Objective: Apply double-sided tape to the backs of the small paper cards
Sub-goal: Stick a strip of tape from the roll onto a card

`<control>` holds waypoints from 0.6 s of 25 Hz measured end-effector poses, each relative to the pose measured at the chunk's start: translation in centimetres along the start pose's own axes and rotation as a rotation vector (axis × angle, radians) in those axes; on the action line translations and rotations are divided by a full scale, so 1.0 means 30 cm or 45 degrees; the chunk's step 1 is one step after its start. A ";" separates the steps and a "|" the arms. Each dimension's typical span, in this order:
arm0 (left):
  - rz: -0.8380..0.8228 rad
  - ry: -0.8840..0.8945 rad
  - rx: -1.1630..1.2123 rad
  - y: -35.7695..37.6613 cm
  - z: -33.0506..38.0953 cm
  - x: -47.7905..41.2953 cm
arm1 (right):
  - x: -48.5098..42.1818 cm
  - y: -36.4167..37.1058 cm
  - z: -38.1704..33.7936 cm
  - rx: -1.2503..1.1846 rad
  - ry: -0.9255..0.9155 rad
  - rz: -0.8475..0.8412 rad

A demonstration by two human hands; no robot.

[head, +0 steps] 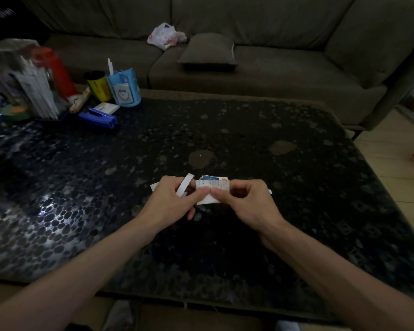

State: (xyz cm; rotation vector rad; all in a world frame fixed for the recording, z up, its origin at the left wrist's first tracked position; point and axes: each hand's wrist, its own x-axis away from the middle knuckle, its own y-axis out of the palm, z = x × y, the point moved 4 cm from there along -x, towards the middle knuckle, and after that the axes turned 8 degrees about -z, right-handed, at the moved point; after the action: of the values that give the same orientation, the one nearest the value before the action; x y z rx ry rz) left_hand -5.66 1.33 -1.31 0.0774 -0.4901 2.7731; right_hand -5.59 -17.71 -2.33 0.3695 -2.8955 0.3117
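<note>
A low table (249,130) with a glossy black, pebble-patterned top fills the near scene, catching a pale glare at its left. Above its near middle, both hands meet on a small printed paper card (213,187). The left hand (175,199) pinches the card's left edge with curled fingers, and a white tape strip (184,186) arcs over them. The right hand (244,201) grips the card's right side between thumb and forefinger. At the far left stand a red bottle (55,68), a yellow can (98,86) and a blue pen holder (124,90), with a blue stapler (98,117) nearer. Beyond, a grey-brown sofa (273,68) holds a cushion (208,50) and a crumpled plastic bag (165,35). Pale wooden floor (392,163) shows at right.
</note>
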 end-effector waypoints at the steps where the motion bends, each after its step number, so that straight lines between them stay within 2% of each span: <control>1: 0.009 -0.002 0.032 -0.002 0.000 0.002 | 0.000 -0.003 -0.004 0.007 -0.026 -0.002; 5: 0.118 0.022 0.044 -0.020 -0.004 0.002 | -0.002 -0.004 -0.007 -0.030 -0.087 0.040; 8: 0.083 -0.010 0.108 -0.006 0.003 0.007 | -0.007 -0.003 -0.010 0.055 -0.135 0.133; 15: 0.153 -0.019 0.151 -0.010 0.019 0.013 | -0.005 0.012 -0.021 -0.002 -0.110 -0.015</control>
State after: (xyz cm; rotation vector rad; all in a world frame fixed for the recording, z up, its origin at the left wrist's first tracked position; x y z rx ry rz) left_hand -5.95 1.51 -0.63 0.0992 -0.3434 2.9196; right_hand -5.42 -17.19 -1.82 0.4099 -2.9763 0.2981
